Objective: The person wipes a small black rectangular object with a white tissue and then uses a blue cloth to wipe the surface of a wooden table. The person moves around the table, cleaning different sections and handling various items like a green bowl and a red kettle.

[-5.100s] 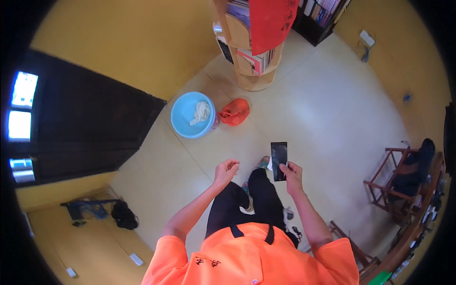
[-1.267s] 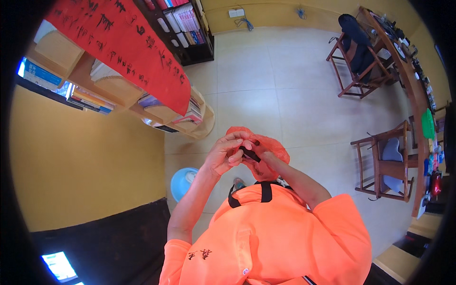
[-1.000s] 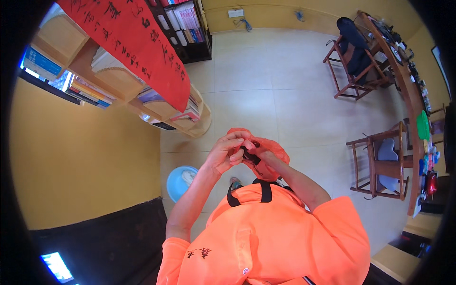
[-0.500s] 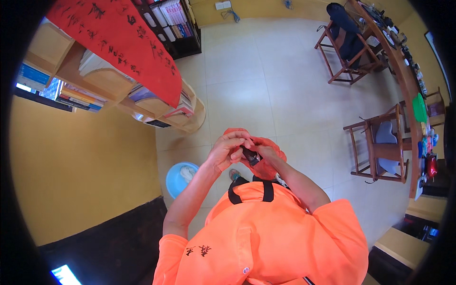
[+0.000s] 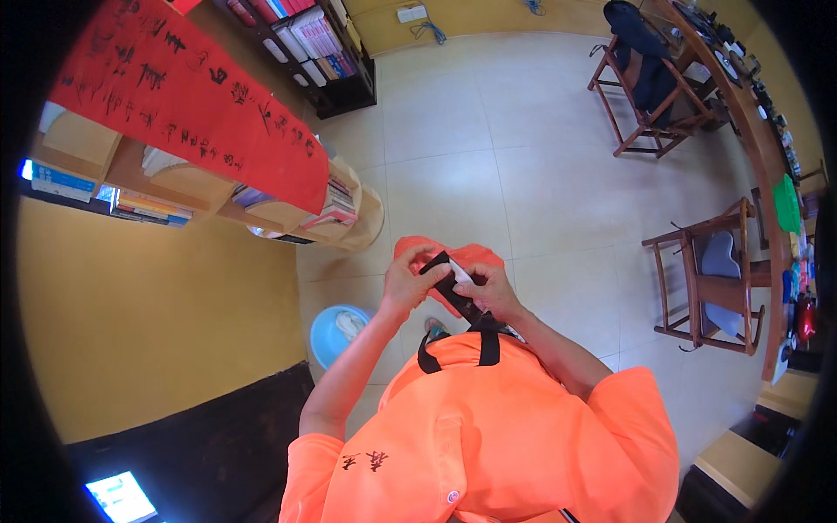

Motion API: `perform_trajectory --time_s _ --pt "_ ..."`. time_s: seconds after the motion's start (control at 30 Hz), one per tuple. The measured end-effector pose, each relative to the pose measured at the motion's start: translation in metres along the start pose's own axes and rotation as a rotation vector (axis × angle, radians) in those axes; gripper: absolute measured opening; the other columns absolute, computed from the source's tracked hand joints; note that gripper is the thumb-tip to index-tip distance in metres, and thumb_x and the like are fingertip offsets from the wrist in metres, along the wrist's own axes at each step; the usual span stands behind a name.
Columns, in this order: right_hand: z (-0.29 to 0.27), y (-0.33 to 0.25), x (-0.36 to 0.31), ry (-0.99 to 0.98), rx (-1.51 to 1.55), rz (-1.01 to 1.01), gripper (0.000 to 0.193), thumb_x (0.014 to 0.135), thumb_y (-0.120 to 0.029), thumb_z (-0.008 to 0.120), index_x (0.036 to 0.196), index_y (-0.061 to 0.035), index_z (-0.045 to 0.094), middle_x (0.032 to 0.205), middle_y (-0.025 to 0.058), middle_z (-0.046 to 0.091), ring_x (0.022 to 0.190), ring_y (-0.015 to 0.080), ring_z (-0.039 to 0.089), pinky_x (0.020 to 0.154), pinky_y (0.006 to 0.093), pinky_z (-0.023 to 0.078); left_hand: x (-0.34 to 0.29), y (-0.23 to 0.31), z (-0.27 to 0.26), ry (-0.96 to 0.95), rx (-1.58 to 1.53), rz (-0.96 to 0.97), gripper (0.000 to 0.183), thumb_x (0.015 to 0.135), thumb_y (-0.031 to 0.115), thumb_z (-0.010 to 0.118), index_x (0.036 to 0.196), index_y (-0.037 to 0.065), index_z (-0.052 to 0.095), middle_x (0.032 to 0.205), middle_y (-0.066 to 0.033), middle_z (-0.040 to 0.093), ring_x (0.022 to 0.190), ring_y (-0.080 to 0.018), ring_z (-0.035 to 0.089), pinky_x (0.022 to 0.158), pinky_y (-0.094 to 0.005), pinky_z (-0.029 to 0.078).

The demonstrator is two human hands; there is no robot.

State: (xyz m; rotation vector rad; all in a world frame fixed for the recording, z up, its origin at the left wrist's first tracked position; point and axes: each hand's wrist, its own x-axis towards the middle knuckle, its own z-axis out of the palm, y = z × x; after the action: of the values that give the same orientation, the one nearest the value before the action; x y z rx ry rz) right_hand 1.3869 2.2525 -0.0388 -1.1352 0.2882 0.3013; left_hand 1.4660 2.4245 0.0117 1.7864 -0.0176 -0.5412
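Observation:
In front of my orange shirt [image 5: 540, 436] both hands grip a flat, dark, narrow packet-like piece [image 5: 462, 301], tilted with its top toward the left. My left hand [image 5: 406, 283] pinches its upper end between thumb and fingers. My right hand [image 5: 495, 295] closes on its right side, where a small white piece [image 5: 460, 274] shows between the thumb and the dark surface. Whether the white piece is paper or lining I cannot tell. Soft orange-red material [image 5: 475, 254], a bag or a cloth, hangs behind the hands and is partly hidden by them.
A light-blue bucket [image 5: 324, 338] with something white inside stands on the floor to the left. A shelf with books [image 5: 340, 209] and a red written banner [image 5: 192, 105] fill the upper left. Wooden chairs [image 5: 724, 279] and a long cluttered table [image 5: 767, 192] line the right.
The dark piece now shows longer and flatter between my hands, and the white piece has come into view. My right hand has turned, its thumb now on the piece. The orange-red material has shifted left.

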Motion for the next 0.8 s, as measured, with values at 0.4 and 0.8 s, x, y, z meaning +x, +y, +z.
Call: perform_trajectory --time_s 0.4,0.8 --pt "-0.030 -0.040 -0.026 0.025 0.007 -0.120 0.017 0.088 -0.016 0.063 0.093 0.0009 0.064 0.078 -0.0014 0.061 0.073 0.0043 0.053 0.064 0.0208 0.042 -0.004 0.021 0.024 -0.297 -0.477 -0.109 0.020 0.093 0.020 0.059 0.085 0.002 0.063 0.059 -0.0014 0.055 0.037 -0.0068 0.042 0.034 -0.0208 0.029" --pt "0.006 -0.086 -0.041 0.242 -0.980 -0.970 0.021 0.071 -0.006 0.071 0.091 -0.0069 0.064 0.089 0.0075 0.059 0.078 0.0249 0.056 0.067 0.0359 0.043 -0.018 0.028 0.022 -0.331 -0.686 -0.291 0.018 0.091 0.016 0.059 0.087 -0.001 0.061 0.059 -0.0052 0.056 0.038 -0.0106 0.045 0.034 -0.0230 0.032"
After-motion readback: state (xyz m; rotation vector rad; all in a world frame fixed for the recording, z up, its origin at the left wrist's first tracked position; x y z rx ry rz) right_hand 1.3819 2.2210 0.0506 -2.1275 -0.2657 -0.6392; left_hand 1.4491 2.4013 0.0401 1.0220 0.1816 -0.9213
